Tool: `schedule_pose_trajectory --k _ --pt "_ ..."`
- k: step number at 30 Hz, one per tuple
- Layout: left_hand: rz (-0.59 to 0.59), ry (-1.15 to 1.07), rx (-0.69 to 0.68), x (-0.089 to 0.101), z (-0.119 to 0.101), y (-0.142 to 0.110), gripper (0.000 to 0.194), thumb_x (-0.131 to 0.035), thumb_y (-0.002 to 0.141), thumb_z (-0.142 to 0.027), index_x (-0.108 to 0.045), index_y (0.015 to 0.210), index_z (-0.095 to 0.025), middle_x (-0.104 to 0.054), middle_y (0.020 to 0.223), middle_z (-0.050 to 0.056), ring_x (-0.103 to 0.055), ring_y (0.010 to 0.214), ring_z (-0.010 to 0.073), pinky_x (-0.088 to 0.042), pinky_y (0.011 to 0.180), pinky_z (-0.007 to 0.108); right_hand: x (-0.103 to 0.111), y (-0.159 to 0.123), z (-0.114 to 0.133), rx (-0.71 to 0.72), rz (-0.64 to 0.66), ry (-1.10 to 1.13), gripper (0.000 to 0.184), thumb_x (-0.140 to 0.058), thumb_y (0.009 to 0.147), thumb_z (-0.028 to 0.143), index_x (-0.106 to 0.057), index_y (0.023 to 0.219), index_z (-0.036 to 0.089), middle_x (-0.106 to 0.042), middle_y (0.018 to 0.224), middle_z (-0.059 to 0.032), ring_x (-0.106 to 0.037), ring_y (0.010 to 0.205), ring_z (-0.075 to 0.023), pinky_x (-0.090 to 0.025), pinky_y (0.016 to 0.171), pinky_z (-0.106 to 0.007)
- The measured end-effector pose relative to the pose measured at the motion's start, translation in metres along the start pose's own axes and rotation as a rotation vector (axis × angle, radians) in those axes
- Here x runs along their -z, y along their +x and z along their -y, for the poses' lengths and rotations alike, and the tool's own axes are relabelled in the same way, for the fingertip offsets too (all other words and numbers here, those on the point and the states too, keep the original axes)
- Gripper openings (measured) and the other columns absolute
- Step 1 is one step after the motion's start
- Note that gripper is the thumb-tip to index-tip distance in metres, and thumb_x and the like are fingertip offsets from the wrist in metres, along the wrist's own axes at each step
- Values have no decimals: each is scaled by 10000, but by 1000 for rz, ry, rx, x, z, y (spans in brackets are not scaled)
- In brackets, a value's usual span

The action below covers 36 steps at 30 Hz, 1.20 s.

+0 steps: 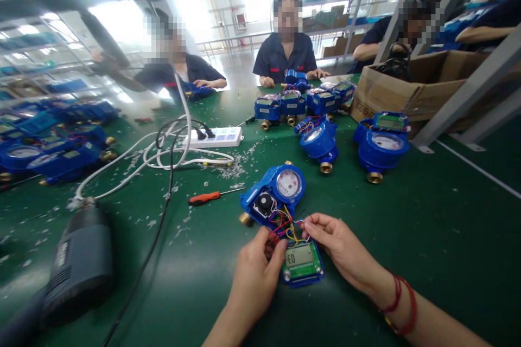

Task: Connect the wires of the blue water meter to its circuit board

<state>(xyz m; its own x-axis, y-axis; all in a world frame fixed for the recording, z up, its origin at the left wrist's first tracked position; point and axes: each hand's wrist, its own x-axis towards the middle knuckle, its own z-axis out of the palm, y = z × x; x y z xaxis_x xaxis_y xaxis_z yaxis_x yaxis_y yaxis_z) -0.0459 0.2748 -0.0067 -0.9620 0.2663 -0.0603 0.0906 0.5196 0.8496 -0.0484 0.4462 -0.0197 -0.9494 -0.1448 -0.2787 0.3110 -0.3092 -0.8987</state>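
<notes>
A blue water meter point(272, 190) with a round dial lies on the green table in front of me, its housing uncovered. Coloured wires point(285, 219) run from it to a green circuit board with a lit display point(300, 258) in a blue frame. My left hand point(260, 263) is closed at the board's left edge, thumb and fingers pinching among the red wires. My right hand point(336, 241) pinches thin wires, white and dark, just above the board's right corner. Left of the meter lies a screwdriver point(205, 198) with an orange and black handle.
A heat gun point(81, 255) lies at left, its cable near a white power strip point(215, 137) and plastic scraps. More water meters point(382, 143) stand at the back and far left. A cardboard box point(391, 89) sits back right beside metal posts. Several people sit across the table.
</notes>
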Motion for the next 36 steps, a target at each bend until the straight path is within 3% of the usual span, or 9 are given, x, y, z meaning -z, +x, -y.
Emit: schedule_pose_trajectory --k 6,9,14,20,26,28,32,36 --pt "-18 131 -49 -11 7 -1 178 -400 865 -325 -525 871 -199 -587 762 18 -516 671 154 -365 606 251 1 4 -8 110 -51 -365 463 -735 652 359 -477 991 178 -536 762 16 -495 663 -120 -403 580 -238" --pt "-52 128 -71 -12 8 -3 183 -409 861 -324 -517 796 -191 -568 704 4 -506 628 139 -348 584 239 2 6 -9 89 -4 -462 343 -705 683 367 -525 902 172 -550 756 10 -503 671 -125 -407 587 -242" --pt "-86 54 -53 -7 4 -4 206 -433 852 -332 -503 725 -186 -543 632 -18 -494 569 120 -335 533 216 -1 6 -6 65 -62 -259 226 -572 805 370 -543 779 147 -582 703 4 -518 633 -101 -412 597 -230" --pt "-35 -55 20 -3 0 -2 182 -416 868 -328 -540 844 -197 -619 752 -5 -562 667 139 -375 594 224 7 5 5 7 -43 -69 263 -701 710 291 -556 861 133 -659 730 -27 -592 708 -112 -430 696 -229" --pt "2 -76 42 -3 2 0 230 -411 871 -333 -548 1005 -204 -645 873 23 -579 716 158 -390 619 248 13 4 9 69 -93 -134 257 -731 680 267 -562 828 142 -618 644 29 -554 625 -66 -410 614 -174" --pt "14 -87 43 -2 2 0 243 -409 872 -334 -542 1029 -205 -644 879 24 -580 725 161 -395 620 248 13 2 12 91 -48 -178 222 -710 705 264 -561 821 147 -609 659 34 -546 627 -59 -405 600 -164" --pt "12 -112 49 0 4 0 238 -416 869 -335 -552 995 -186 -635 792 20 -586 779 182 -408 660 254 15 -1 18 68 185 -235 197 -666 740 192 -544 892 160 -636 860 -14 -580 787 -93 -443 716 -209" --pt "32 -149 47 1 5 1 257 -414 869 -330 -545 1033 -181 -647 919 41 -589 811 186 -415 667 257 16 1 18 73 183 -273 213 -667 732 177 -541 904 166 -635 877 -23 -586 793 -101 -454 748 -238"
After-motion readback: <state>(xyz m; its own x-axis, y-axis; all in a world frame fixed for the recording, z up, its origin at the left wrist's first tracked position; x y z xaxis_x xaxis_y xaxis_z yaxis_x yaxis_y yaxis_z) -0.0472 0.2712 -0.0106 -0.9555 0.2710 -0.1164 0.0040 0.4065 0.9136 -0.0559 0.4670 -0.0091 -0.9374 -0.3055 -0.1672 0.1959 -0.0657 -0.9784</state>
